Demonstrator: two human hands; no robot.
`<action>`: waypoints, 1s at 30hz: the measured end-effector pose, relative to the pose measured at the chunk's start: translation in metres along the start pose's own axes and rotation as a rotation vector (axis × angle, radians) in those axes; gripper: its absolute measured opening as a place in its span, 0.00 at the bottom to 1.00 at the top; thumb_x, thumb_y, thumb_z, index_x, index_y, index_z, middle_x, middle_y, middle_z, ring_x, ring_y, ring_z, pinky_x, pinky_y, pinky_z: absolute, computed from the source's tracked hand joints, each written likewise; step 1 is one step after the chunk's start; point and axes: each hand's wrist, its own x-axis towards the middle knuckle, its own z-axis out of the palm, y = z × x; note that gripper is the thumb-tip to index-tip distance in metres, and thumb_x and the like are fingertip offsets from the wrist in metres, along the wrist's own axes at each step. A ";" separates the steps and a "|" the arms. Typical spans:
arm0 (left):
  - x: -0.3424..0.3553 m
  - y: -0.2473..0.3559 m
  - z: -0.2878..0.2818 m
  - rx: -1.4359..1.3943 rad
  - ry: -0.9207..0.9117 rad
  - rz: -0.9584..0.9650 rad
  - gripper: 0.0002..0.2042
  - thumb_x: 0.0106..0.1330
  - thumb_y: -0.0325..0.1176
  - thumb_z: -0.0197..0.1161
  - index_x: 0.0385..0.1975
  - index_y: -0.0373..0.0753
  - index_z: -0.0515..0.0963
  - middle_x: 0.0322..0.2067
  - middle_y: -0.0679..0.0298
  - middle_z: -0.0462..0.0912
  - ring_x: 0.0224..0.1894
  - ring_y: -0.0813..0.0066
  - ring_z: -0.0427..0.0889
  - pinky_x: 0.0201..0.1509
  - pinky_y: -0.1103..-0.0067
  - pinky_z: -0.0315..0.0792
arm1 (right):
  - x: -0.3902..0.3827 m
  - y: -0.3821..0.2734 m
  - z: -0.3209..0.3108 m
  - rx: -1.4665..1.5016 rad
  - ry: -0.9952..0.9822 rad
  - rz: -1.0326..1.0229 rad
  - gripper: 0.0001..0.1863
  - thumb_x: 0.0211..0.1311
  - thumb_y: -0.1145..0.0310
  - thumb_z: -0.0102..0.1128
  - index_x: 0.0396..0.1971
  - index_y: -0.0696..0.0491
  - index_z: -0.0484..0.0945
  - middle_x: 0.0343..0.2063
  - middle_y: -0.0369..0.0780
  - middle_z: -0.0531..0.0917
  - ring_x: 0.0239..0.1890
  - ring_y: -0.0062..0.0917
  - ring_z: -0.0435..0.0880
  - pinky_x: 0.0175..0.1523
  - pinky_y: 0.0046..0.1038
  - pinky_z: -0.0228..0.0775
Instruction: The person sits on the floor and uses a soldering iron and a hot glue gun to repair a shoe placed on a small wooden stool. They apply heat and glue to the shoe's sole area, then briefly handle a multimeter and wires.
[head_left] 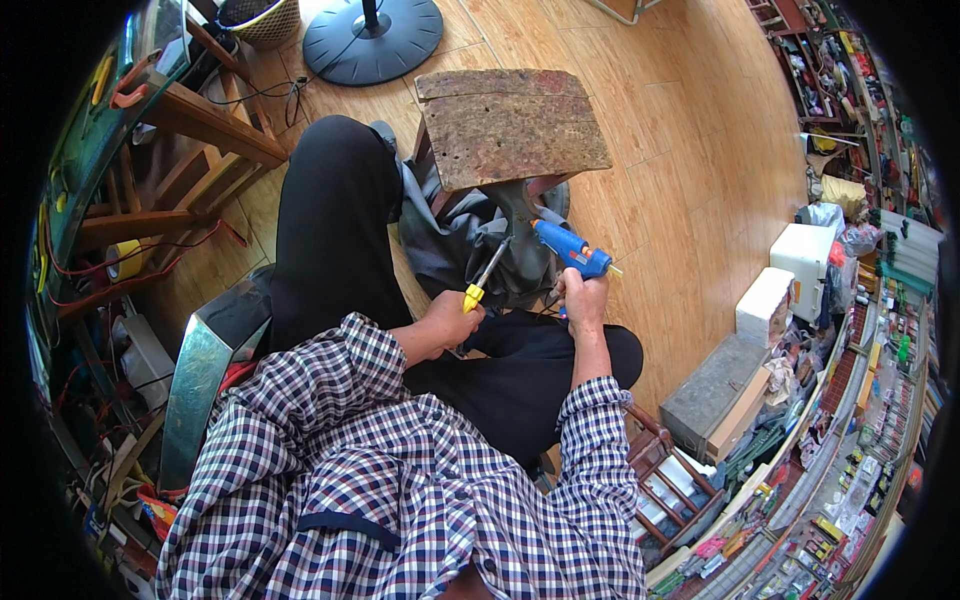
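My left hand (450,325) is closed around the yellow handle of a screwdriver (473,297), its metal shaft slanting up and to the right. In my right hand (583,297) is the grip of a blue glue gun (570,248). The gun's nozzle points up and left, and a short pale glue stick pokes out of its back end. Past the screwdriver's tip stands a dark grey, curved piece (518,225) that I cannot name for sure. Around it lies bunched grey cloth (438,232). A worn wooden stool (510,125) stands just beyond.
A round black stand base (372,40) and a basket (260,22) are at the far left. A wooden frame (215,125) stands to the left. Along the right are a grey box (715,395), white boxes (800,265) and crowded shelves. A small wooden chair (675,480) is beside my right elbow.
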 end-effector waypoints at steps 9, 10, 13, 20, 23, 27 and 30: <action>0.000 0.001 0.000 0.000 -0.008 -0.013 0.06 0.74 0.33 0.62 0.40 0.38 0.82 0.28 0.66 0.81 0.16 0.79 0.69 0.18 0.77 0.61 | 0.005 0.005 0.002 0.019 0.008 -0.029 0.06 0.59 0.71 0.57 0.28 0.57 0.80 0.21 0.37 0.83 0.20 0.19 0.81 0.24 0.22 0.71; -0.001 0.002 0.000 0.002 -0.009 -0.016 0.06 0.74 0.33 0.62 0.40 0.38 0.82 0.28 0.66 0.81 0.16 0.79 0.69 0.18 0.77 0.61 | 0.004 0.003 0.002 0.023 0.004 -0.014 0.05 0.58 0.72 0.57 0.28 0.57 0.79 0.20 0.36 0.82 0.20 0.18 0.81 0.24 0.23 0.71; -0.003 0.004 -0.001 -0.004 -0.007 -0.019 0.06 0.74 0.33 0.62 0.39 0.38 0.82 0.28 0.66 0.80 0.16 0.79 0.69 0.19 0.77 0.61 | 0.005 0.003 0.002 0.022 -0.003 -0.005 0.04 0.57 0.73 0.56 0.28 0.56 0.79 0.20 0.35 0.82 0.20 0.18 0.80 0.24 0.23 0.71; 0.001 -0.001 0.002 -0.006 0.022 0.019 0.07 0.74 0.33 0.63 0.36 0.37 0.81 0.25 0.68 0.79 0.18 0.80 0.69 0.21 0.76 0.62 | 0.003 -0.001 0.003 0.001 0.010 0.020 0.04 0.57 0.73 0.57 0.27 0.56 0.78 0.19 0.35 0.81 0.19 0.17 0.80 0.22 0.23 0.71; 0.002 -0.003 0.002 -0.007 0.023 0.021 0.07 0.74 0.33 0.63 0.36 0.37 0.81 0.25 0.68 0.79 0.18 0.80 0.69 0.21 0.77 0.62 | 0.002 -0.005 0.004 0.001 0.002 0.025 0.04 0.56 0.73 0.57 0.27 0.56 0.79 0.19 0.35 0.81 0.19 0.17 0.80 0.22 0.22 0.71; 0.001 -0.001 0.001 -0.016 0.008 0.009 0.07 0.74 0.33 0.63 0.37 0.37 0.81 0.26 0.68 0.79 0.17 0.80 0.69 0.20 0.77 0.61 | 0.005 -0.001 0.004 -0.004 -0.004 0.024 0.05 0.57 0.72 0.58 0.26 0.56 0.79 0.19 0.35 0.82 0.19 0.18 0.81 0.22 0.22 0.71; 0.001 -0.002 0.000 -0.021 -0.006 0.007 0.06 0.74 0.33 0.63 0.38 0.37 0.81 0.26 0.68 0.79 0.17 0.80 0.69 0.20 0.78 0.61 | 0.008 0.001 0.005 -0.006 -0.012 0.028 0.05 0.56 0.71 0.58 0.25 0.56 0.80 0.19 0.35 0.82 0.20 0.18 0.81 0.23 0.22 0.71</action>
